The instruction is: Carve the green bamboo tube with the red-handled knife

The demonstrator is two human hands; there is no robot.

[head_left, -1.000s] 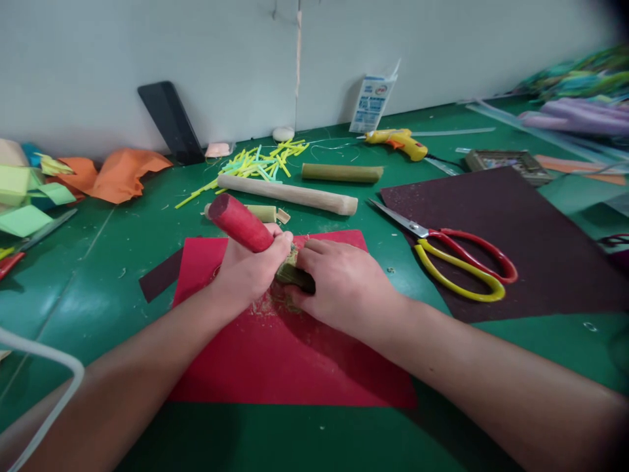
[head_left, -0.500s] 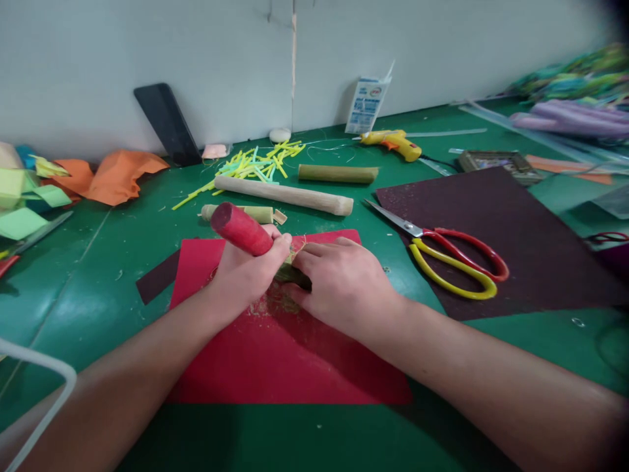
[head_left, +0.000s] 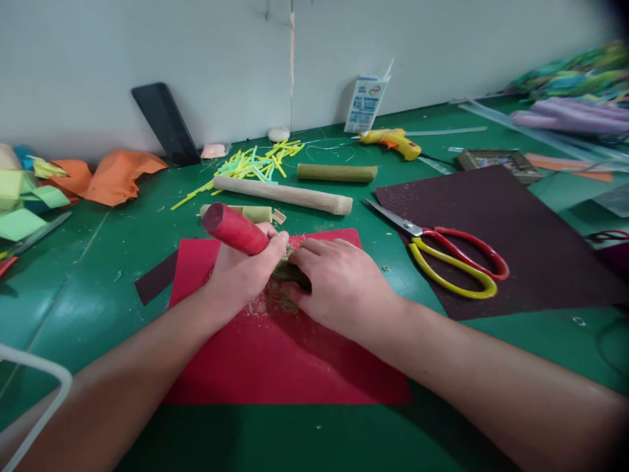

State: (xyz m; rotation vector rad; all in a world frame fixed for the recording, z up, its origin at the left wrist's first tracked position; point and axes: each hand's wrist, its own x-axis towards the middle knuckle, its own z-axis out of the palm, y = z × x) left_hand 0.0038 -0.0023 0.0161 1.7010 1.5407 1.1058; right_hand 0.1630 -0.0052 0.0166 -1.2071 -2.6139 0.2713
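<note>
My left hand (head_left: 246, 269) is wrapped round a thick red handle (head_left: 234, 228) that tilts up and to the left; the tool's working end is hidden. Pressed on a short greenish bamboo piece (head_left: 289, 274), my right hand (head_left: 339, 278) has its fingers curled over it, close beside my left hand. Both hands are above a red sheet (head_left: 275, 373), and fine shavings (head_left: 268, 303) lie scattered around the bamboo.
Behind the sheet lie a pale stick (head_left: 285, 195), a bamboo tube (head_left: 337, 174) and yellow strips (head_left: 246, 164). Scissors (head_left: 442, 252) rest on a dark sheet (head_left: 531, 262) at right. A glue gun (head_left: 393, 143), carton (head_left: 367, 101) and phone (head_left: 167, 124) are at the back.
The red handle's top has shifted slightly left and tilted a little lower, along with my left hand. My right hand remains on the bamboo with almost no movement.
</note>
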